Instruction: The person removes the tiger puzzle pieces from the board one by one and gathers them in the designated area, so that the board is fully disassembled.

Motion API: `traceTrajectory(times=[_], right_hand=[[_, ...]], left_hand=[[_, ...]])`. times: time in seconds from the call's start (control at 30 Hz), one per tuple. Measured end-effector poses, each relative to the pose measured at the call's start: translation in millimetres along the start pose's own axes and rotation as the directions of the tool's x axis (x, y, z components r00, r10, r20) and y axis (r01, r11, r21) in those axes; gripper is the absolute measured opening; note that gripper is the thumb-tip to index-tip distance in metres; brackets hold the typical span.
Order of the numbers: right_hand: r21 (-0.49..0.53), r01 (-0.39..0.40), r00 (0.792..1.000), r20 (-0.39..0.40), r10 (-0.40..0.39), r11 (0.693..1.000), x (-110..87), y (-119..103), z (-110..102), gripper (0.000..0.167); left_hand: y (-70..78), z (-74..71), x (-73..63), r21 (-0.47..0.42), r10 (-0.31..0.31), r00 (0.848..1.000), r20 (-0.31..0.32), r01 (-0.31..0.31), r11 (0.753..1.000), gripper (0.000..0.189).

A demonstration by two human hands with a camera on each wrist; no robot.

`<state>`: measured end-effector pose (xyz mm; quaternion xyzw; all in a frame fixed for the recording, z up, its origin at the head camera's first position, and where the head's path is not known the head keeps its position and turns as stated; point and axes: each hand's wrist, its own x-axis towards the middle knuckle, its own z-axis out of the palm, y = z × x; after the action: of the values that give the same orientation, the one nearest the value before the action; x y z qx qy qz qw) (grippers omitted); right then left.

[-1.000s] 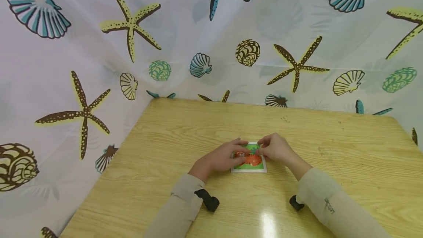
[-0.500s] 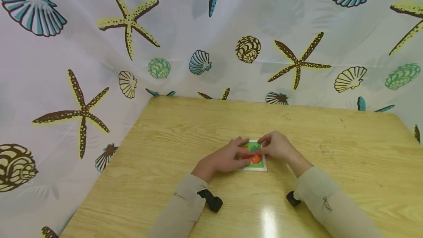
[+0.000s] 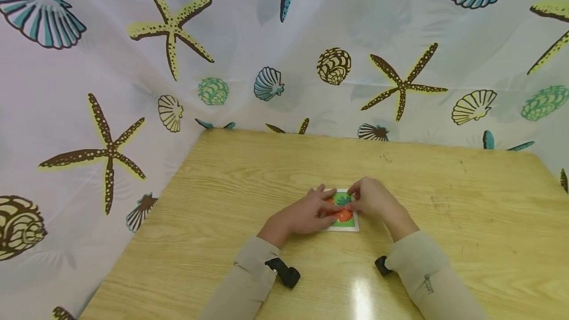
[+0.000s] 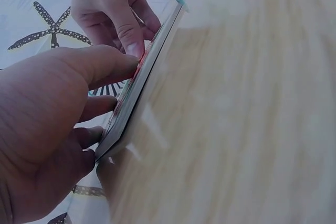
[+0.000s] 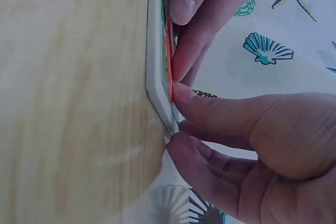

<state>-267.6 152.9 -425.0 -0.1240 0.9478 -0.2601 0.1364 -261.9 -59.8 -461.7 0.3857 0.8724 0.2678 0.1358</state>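
A small square picture board point(image 3: 348, 225) with a white rim, green ground and orange striped figure lies flat on the wooden table. My left hand point(image 3: 304, 215) covers its left part, fingers reaching across the face. In the left wrist view these fingers touch the face and far edge of the board point(image 4: 137, 90). At the right side, my right hand point(image 3: 377, 200) pinches the far right corner. The right wrist view shows its thumb on the face of the board point(image 5: 155, 51) and its index finger against the edge. Both hands hide much of the picture.
The wooden table point(image 3: 249, 177) stretches out around the hands. A white cloth point(image 3: 293, 53) printed with starfish and shells hangs behind and at the left. Black straps point(image 3: 284, 273) show at the cuffs of both beige sleeves.
My left hand has slid slightly right over the picture, covering the orange figure's head. The right forearm has swung a little left, while its fingertips stay at the board's far right corner.
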Motion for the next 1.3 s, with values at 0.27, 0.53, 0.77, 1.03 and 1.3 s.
traceTrajectory(times=[0.27,0.53,0.77,1.03,1.3], right_hand=[[-0.08,0.02,1.0,-0.008,-0.021,0.997,4.2,-8.9,-6.6,0.033],[-0.066,-0.022,1.0,0.009,0.023,0.998,2.4,-1.4,-2.9,0.038],[0.012,-0.045,0.999,-0.007,0.045,0.999,1.4,-0.3,4.6,0.037],[0.047,-0.041,0.999,-0.013,0.041,0.998,-0.6,-6.9,9.5,0.033],[0.107,-0.052,0.998,-0.037,0.057,0.993,-1.6,-4.9,8.5,0.041]], left_hand=[[3.2,-1.4,3.7,-0.022,-0.055,0.998,-0.018,0.054,0.998,0.039],[7.0,-1.4,5.0,-0.04,-0.079,0.996,0.036,0.081,0.996,0.038],[3.7,-4.5,3.9,-0.04,-0.095,0.993,0.067,0.098,0.994,0.037],[4.2,-2.4,-2.7,-0.034,-0.128,0.99,0.057,0.13,0.991,0.038],[5.1,1.2,-2.3,-0.065,-0.126,0.991,0.042,0.128,0.99,0.038]])
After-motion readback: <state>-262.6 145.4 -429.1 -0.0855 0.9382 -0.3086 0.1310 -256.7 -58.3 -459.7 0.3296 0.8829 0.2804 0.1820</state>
